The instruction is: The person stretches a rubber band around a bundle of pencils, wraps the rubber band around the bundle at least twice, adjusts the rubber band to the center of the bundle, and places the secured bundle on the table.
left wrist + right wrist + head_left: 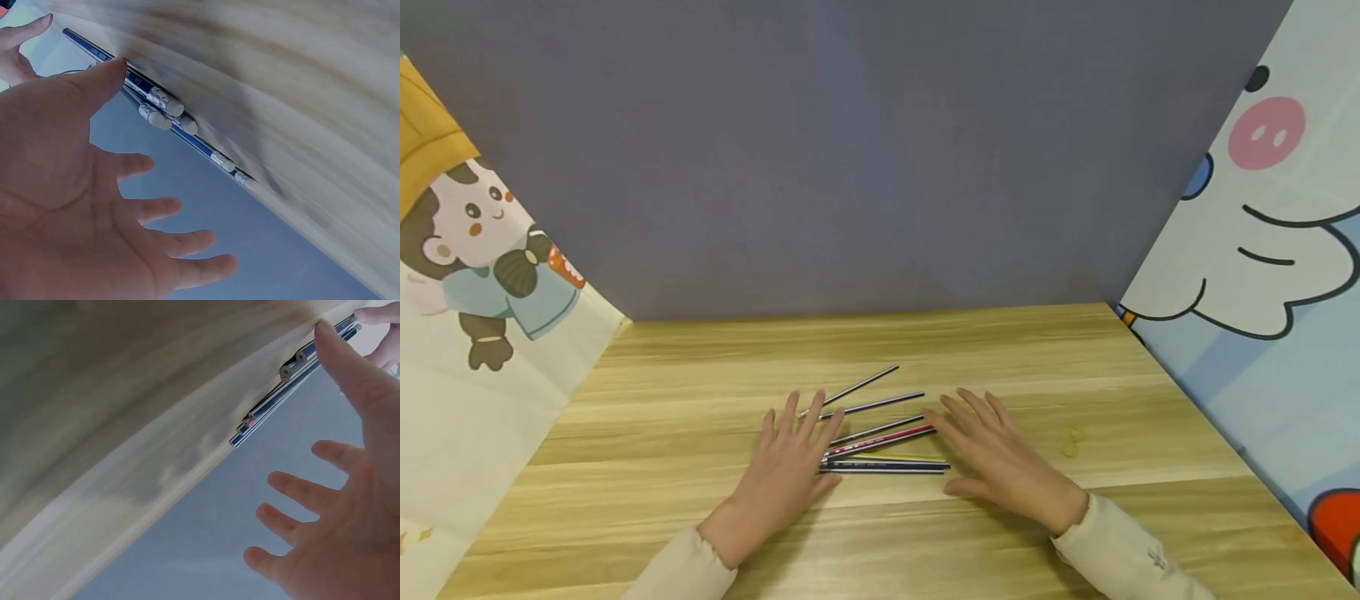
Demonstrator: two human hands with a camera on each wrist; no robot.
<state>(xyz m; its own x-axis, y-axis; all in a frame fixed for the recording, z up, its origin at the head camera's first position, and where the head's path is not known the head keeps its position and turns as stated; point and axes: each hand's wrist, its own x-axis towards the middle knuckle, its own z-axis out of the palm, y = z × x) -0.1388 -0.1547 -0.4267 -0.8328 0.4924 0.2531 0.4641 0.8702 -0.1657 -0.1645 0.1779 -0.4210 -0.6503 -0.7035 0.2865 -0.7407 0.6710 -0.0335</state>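
Several pencils lie loosely fanned on the wooden table in the head view. Among them are a red pencil point(883, 440), a yellow pencil point(917, 457) and dark striped pencils point(880, 403). My left hand point(782, 475) is spread over their left ends, fingers extended; my right hand point(1011, 475) is at their right ends with its fingers apart. Neither hand grips anything. White erasers point(175, 107) with silver ferrules cap the pencils' left ends in the left wrist view. The right wrist view shows flat, unsharpened pencil ends point(286, 372) beyond the thumb. Whether the fingertips touch the pencils I cannot tell.
A thin yellow loop, like a rubber band point(1072, 443), lies on the table point(715, 354) to the right of the right hand. A grey panel point(865, 167) rises behind the table, and cartoon-printed walls point(1262, 267) flank both sides.
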